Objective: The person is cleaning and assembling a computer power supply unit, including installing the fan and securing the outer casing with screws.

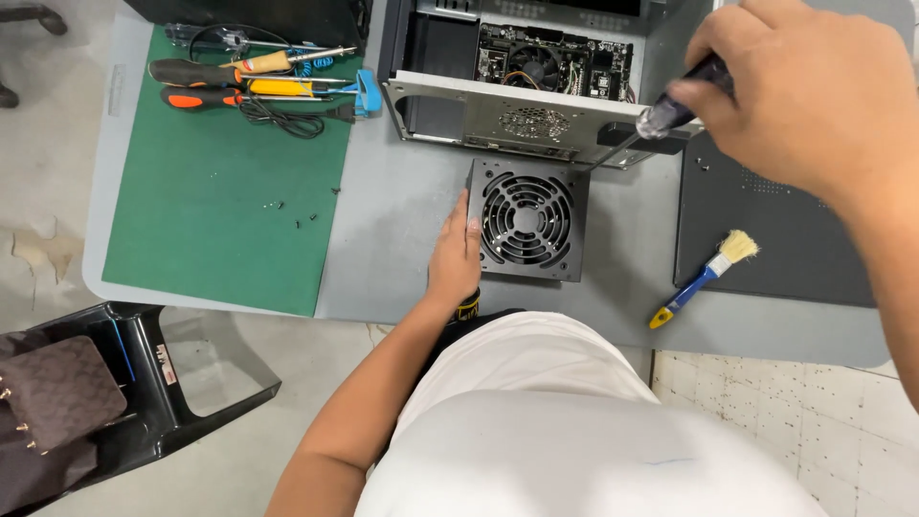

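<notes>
the power supply unit (527, 219), a dark metal box with its round fan grille facing up, sits near the front edge of the grey table (402, 201), just before the open computer case (522, 91) that lies toward the back edge. the left hand (456, 254) rests flat against the box's left side, fingers stretched along it and bracing it rather than wrapped round it. the right hand (799, 91) is closed round the handle of a screwdriver (661, 120), whose thin shaft slants down to the box's back right corner, close to the case rim. to do this well, i'd say hold the box firm against the table so it can't twist, keep the tip square in the screw head and press straight along the shaft. loose black screws (297, 209) lie on the green mat (211, 220) at the left end, and a blue-handled brush (704, 278) lies near the front right edge beside a dark side panel (775, 239).
</notes>
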